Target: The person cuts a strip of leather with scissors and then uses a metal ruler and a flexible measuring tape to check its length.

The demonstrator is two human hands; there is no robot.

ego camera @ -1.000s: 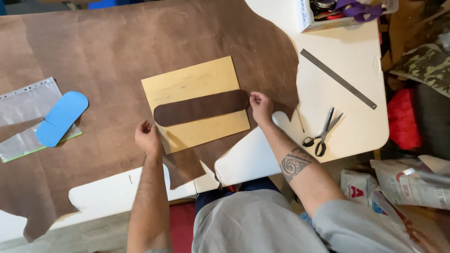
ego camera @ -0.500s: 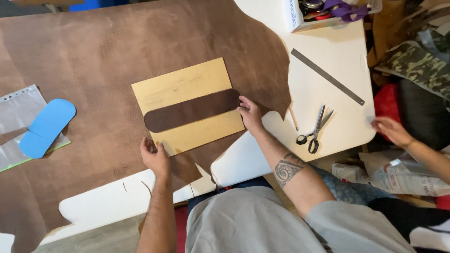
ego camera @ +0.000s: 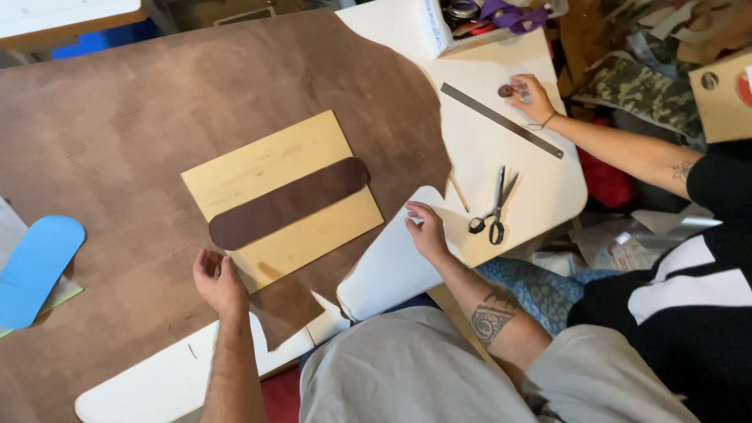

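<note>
Both hands bare, holding nothing, beside tan board (ego camera: 276, 168).
Left hand (ego camera: 217, 280) loosely curled at board's near corner, right hand (ego camera: 427, 229) released right of it; brown strip (ego camera: 288, 203) lies diagonally on board, could slip if nudged.

Left hand (ego camera: 218, 280) resting beside yellow board (ego camera: 270, 168) with dark strip (ego camera: 288, 204); right hand (ego camera: 427, 229) on white tabletop (ego camera: 540, 184) near scissors (ego camera: 493, 210).

This is a craft workshop: a big brown leather hide (ego camera: 157, 117) covers the worktop (ego camera: 509, 180), with scissors (ego camera: 493, 207), a steel ruler (ego camera: 501, 120) and a wooden board (ego camera: 258, 168).
</note>
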